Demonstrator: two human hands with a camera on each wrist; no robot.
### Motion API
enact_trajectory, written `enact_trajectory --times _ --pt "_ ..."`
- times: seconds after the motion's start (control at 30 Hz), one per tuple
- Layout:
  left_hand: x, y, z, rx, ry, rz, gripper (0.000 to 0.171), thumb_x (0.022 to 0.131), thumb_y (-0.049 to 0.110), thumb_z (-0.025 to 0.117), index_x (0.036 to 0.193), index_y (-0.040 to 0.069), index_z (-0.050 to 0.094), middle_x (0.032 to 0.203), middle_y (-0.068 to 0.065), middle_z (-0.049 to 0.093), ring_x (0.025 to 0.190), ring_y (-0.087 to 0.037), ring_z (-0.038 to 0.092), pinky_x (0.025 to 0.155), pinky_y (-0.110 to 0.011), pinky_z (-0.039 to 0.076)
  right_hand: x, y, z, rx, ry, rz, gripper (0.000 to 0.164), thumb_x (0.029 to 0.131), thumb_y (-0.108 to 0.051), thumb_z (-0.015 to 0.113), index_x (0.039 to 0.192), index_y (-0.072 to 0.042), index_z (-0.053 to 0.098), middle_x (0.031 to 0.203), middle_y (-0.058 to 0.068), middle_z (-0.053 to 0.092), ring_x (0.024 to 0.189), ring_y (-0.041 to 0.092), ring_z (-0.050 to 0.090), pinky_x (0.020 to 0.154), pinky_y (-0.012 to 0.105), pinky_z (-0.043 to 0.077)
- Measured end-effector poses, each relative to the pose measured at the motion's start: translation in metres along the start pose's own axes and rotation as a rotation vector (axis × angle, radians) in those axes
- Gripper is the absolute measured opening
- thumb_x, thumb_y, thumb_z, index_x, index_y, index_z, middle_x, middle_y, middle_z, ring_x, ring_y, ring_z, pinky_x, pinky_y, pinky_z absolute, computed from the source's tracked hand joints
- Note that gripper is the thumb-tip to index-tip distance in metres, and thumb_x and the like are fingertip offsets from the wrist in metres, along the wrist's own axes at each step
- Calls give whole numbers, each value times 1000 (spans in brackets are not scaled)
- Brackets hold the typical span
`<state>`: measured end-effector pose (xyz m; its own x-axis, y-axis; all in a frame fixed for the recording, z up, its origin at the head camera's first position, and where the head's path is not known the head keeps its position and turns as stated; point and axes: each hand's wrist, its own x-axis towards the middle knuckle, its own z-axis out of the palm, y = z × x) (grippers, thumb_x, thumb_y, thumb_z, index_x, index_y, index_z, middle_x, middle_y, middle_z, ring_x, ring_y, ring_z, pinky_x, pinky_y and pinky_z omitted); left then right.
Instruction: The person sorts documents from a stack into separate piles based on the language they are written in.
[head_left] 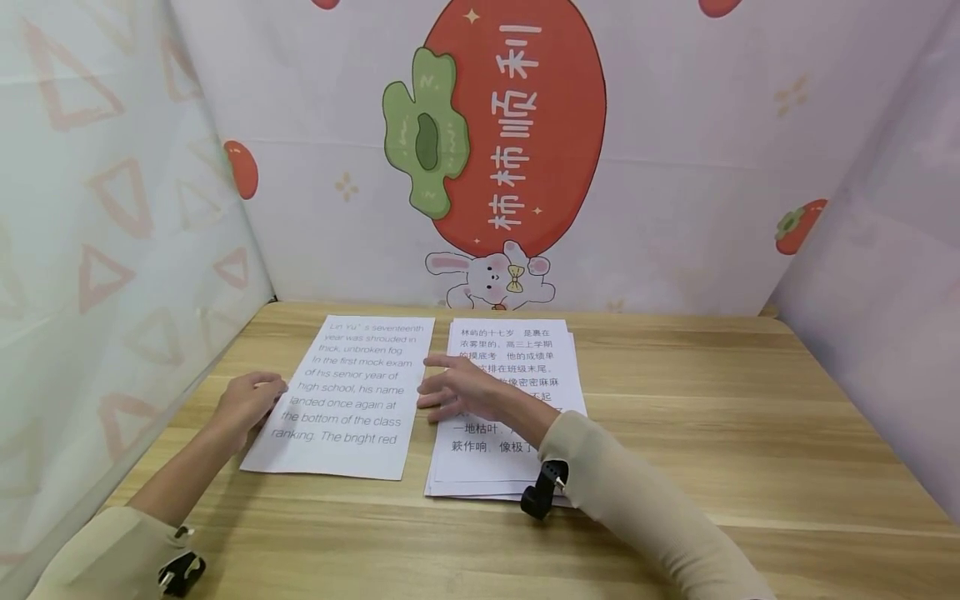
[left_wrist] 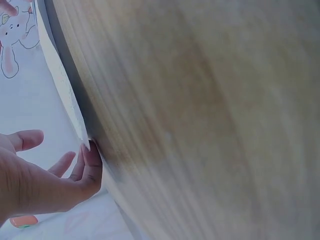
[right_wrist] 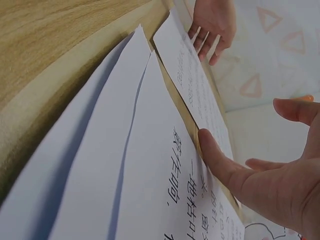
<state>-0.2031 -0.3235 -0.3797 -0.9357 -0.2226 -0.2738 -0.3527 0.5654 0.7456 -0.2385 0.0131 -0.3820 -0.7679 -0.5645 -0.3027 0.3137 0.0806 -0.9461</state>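
Right sleeve (head_left: 645, 500) cut off; hands (head_left: 247, 404) (head_left: 467, 390) flank sheet (head_left: 348, 460), right perhaps touching.

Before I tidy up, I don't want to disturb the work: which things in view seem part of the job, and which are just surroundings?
Seemingly part of the job:
English-text sheet
Chinese-text stack
left hand, at the English-text sheet's left edge
right hand, over the Chinese-text stack

Just surroundings:
wooden table
printed backdrop
black wrist strap
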Motion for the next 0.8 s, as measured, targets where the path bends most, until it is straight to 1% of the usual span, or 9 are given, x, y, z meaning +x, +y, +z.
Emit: enact_trajectory --times 0.17,0.23,0.33,0.43,0.5,0.57,0.7,0.8 --pt "0 0 0 2 1 12 60 106 23 41 151 -15 35 145 -35 48 117 -36 58 73 -25 52 -2 0 0 -15 0 -2 73 97 -3 57 163 -2 25 146 33 50 128 44 60 99 49 58" --pt "-1 2 1 1 7 12 60 106 23 43 151 -14 35 144 -36 47 116 -37 57 75 -27 54 -2 0 0 -21 -1 -3 73 97 -3 57 163 -2 25 146 33 51 128 44 60 100 50 58" --pt "-2 6 5 6 18 23 59 105 22 45 152 -13 35 144 -37 45 120 -41 54 85 -36 54 -4 -1 0 -42 -8 -9 75 95 -4 59 162 -2 26 144 31 53 128 45 60 100 50 58" --pt "-7 13 11 26 15 63 59 104 21 46 152 -11 36 146 -38 43 127 -46 49 98 -49 49 -8 -1 -1 -96 -14 -31 74 95 -6 63 160 0 30 141 28 56 125 43 62 99 48 59" --pt "-10 20 18 35 1 96 58 104 21 47 153 -9 36 147 -38 43 131 -49 46 104 -56 45 -12 -2 -4 -151 -13 -55 69 95 -7 64 157 2 35 139 27 58 123 42 64 98 47 59" --pt "-14 28 25 41 -18 125 57 104 21 47 153 -8 38 148 -37 44 132 -50 46 106 -60 42 -17 -3 -8 -213 -6 -88 62 96 -8 65 152 5 42 136 26 61 119 41 66 95 45 61" --pt "-21 44 39 28 -68 165 56 104 22 50 153 -5 41 146 -34 46 128 -47 50 104 -58 46 -28 -2 -20 -314 13 -145 49 97 -9 65 142 8 52 129 25 65 111 35 71 91 42 63" --pt "-26 54 48 7 -107 192 55 104 22 51 152 -4 43 145 -32 48 125 -44 54 101 -54 50 -37 -2 -30 -366 35 -175 45 98 -9 65 138 9 56 125 24 67 106 30 72 89 41 63"
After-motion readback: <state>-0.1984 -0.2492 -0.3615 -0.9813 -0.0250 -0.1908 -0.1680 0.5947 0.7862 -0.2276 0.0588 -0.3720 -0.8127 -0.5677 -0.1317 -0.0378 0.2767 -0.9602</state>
